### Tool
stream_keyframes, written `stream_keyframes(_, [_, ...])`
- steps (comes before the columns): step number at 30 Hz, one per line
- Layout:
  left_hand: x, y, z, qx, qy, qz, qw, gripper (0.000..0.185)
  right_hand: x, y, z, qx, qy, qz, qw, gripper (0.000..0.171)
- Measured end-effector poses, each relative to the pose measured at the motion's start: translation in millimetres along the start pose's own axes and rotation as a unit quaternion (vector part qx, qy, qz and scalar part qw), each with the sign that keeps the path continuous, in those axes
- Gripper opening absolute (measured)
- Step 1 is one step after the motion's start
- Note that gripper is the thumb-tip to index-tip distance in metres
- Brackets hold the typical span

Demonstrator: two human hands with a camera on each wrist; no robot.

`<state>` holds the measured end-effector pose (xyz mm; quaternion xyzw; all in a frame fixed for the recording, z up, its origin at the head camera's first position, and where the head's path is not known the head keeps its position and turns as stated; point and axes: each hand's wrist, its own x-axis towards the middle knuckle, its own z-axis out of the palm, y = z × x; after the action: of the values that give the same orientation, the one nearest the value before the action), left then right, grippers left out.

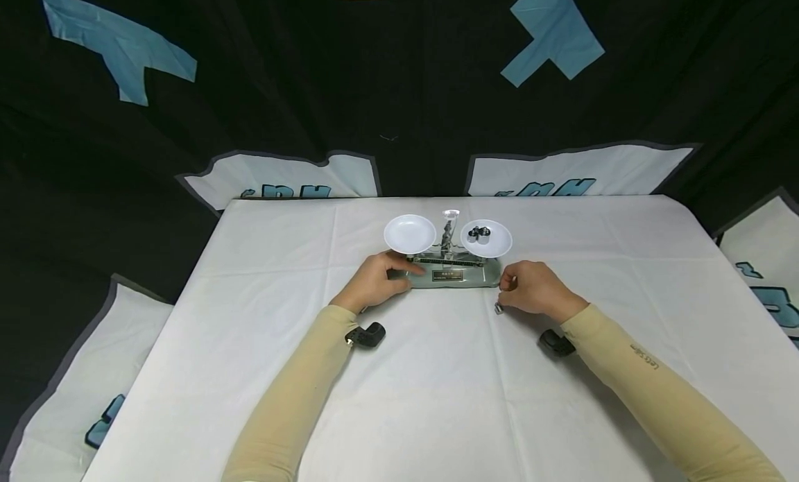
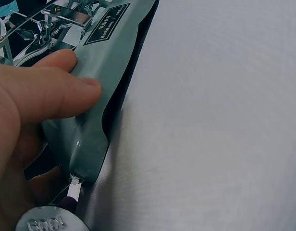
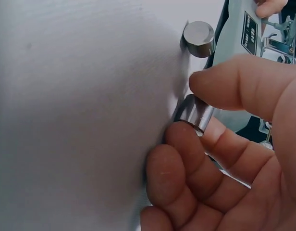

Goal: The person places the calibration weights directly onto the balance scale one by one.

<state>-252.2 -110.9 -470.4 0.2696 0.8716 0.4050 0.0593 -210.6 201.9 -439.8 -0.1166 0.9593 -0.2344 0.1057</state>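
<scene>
A green-based balance scale (image 1: 474,279) stands at the middle of the white table. My left hand (image 1: 376,281) grips the left end of its base, thumb across the front and fingers behind. A metal weight with raised lettering (image 2: 52,221) is near that hand in the left wrist view. At the scale's right end, my right hand (image 1: 535,288) pinches a small shiny cylindrical weight (image 3: 196,113) between thumb and finger. Another cylindrical weight (image 3: 199,39) stands beside the base, just beyond the thumb. Several weights (image 1: 479,232) sit on the scale's right pan (image 1: 502,241); its left pan (image 1: 408,234) is bare.
White cloth covers the table (image 1: 431,399), with fold lines running across it. A black curtain (image 1: 399,87) hangs behind the table's far edge, with blue tape patches (image 1: 552,35) on it. Black wrist devices (image 1: 367,335) sit under both forearms.
</scene>
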Motion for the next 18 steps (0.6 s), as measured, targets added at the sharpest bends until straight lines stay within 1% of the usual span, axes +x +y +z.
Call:
stream_keyframes(6, [0.2, 0.0, -0.1, -0.001, -0.006, -0.009, 0.9999, 0.032, -1, 0, 0, 0.015, -0.006, 0.013, 1.0, 0.007])
stream_keyframes(11, [0.1, -0.8, 0.0, -0.007, -0.005, -0.007, 0.9999, 0.031, -2, 6, 0, 0.048, -0.018, 0.029, 0.998, 0.009])
stream_keyframes(14, [0.4, -1.4, 0.2, -0.007, -0.003, -0.005, 1.0, 0.031, -1, 12, -2, 0.086, -0.029, 0.042, 0.995, 0.014])
stream_keyframes(18, [0.5, -0.8, -0.4, -0.003, -0.002, -0.005, 1.0, 0.031, 0, 18, -6, 0.157, -0.038, 0.072, 0.984, 0.019])
